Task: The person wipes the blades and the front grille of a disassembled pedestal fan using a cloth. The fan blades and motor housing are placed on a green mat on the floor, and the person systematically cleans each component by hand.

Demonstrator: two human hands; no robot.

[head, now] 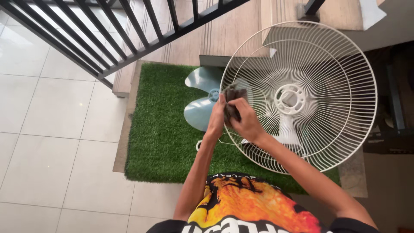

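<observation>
A round white wire fan grille [327, 90] stands tilted in front of me over a green artificial grass mat [166, 129]. Both hands meet at its left rim on a dark grey cloth [234, 97]. My left hand [217, 117] grips the cloth from the left. My right hand [246, 121] pinches it from the right, against the grille wires. Behind the grille's left edge lies a pale blue-grey fan blade [200, 97] flat on the mat, partly hidden by my hands.
White floor tiles [51, 129] spread to the left. A black metal stair railing [99, 39] crosses the top left above wooden steps [233, 30]. Dark furniture [394, 99] stands at the right edge.
</observation>
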